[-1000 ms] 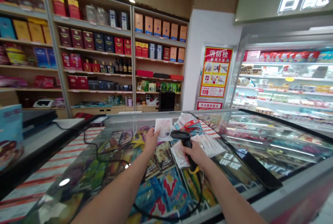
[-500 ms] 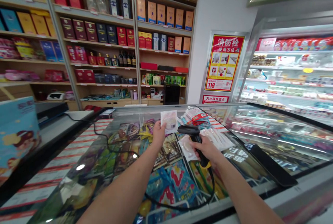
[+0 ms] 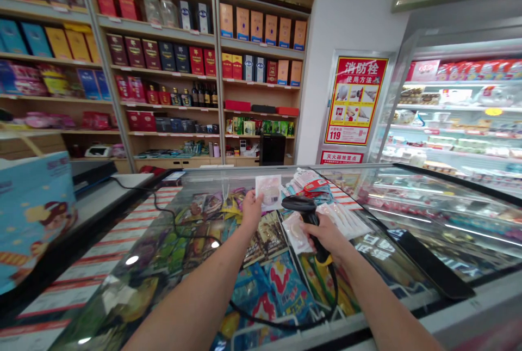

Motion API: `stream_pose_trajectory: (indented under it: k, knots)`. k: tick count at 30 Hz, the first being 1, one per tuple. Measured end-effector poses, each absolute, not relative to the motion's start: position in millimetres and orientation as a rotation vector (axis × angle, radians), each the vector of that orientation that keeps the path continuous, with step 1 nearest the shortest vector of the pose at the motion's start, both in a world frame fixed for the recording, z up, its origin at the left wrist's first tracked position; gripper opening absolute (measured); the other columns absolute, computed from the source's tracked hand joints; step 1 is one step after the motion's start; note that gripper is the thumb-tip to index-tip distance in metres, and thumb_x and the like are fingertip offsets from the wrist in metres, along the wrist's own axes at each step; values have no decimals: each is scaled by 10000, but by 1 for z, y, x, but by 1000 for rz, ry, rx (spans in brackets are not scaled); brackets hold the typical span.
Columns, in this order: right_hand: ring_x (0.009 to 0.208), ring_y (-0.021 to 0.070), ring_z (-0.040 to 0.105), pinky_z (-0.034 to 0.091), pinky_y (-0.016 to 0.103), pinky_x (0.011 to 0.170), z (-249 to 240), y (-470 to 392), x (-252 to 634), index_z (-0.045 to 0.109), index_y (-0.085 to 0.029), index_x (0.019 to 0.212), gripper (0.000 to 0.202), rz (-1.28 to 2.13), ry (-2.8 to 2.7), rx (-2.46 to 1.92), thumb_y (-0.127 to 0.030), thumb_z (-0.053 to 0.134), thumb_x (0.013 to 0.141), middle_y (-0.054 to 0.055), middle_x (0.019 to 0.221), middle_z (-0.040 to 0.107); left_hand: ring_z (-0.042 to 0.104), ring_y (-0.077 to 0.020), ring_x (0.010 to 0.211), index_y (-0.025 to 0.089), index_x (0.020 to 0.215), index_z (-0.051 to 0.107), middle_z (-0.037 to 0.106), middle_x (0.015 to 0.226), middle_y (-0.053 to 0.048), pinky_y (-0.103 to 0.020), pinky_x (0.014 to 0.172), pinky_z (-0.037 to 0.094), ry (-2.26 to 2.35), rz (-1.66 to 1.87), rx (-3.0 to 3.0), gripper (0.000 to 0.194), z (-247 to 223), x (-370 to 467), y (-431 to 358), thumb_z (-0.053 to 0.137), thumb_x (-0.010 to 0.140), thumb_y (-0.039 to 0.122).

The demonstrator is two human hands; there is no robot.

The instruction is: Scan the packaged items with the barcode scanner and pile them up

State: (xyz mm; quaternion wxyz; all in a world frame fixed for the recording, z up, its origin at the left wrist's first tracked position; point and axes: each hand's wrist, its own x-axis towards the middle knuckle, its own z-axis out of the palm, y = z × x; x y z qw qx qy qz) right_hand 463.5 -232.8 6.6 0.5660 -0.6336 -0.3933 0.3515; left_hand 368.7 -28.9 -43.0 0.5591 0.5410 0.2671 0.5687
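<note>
My left hand pinches a flat white packet by its left edge, and a barcode shows on its lower part. In my right hand is a black barcode scanner with a yellow band at the base of its grip; its head points left toward the packet. From the grip a black cable curves down and left over the glass. Below the scanner lies another white packet, partly hidden. Several similar white packets lie fanned out just beyond my right hand.
Under the glass freezer lid are colourful ice-cream packages. A pile of red and blue packets sits on the far part of the glass. At left stands a blue printed bag; a long black strip lies at right. Stocked shelves line the back wall.
The whole view has shifted slightly, so things appear a little further right and lower. Both hands keep their holds on the packet and the scanner, with little movement between them.
</note>
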Motion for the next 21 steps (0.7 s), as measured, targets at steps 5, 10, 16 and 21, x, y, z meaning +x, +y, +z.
stream_pose_trajectory:
  k: [5, 10, 16, 21]
  knots:
    - [358, 85, 418, 370, 213, 373, -8, -229, 467, 456, -202, 806, 329, 828, -1013, -1497, -418, 667, 677, -92, 437, 465, 552, -111, 565, 169, 735, 524, 589, 606, 25, -214, 555, 432, 634, 1314, 1252, 220, -44, 370, -28, 682, 652, 297]
    - [367, 86, 440, 381, 213, 369, -18, -219, 463, 444, -203, 719, 354, 921, -1009, -1474, -445, 696, 660, -79, 445, 468, 501, -81, 490, 162, 709, 518, 538, 536, 50, -186, 499, 390, 798, 1280, 1131, 158, -38, 360, -24, 662, 671, 215]
    - [382, 82, 456, 376, 204, 366, -7, -206, 431, 436, -201, 670, 344, 1015, -1026, -1398, -410, 710, 660, -61, 471, 491, 460, -70, 433, 157, 703, 518, 507, 504, 59, -181, 453, 363, 848, 1306, 1127, 191, -23, 283, -9, 676, 641, 244]
    - [345, 80, 423, 363, 208, 356, 7, -183, 384, 435, -206, 664, 329, 1082, -1109, -1343, -411, 692, 656, -68, 436, 471, 482, -93, 442, 148, 715, 539, 514, 506, 44, -198, 443, 371, 1007, 1409, 1164, 253, -15, 162, 6, 670, 615, 340]
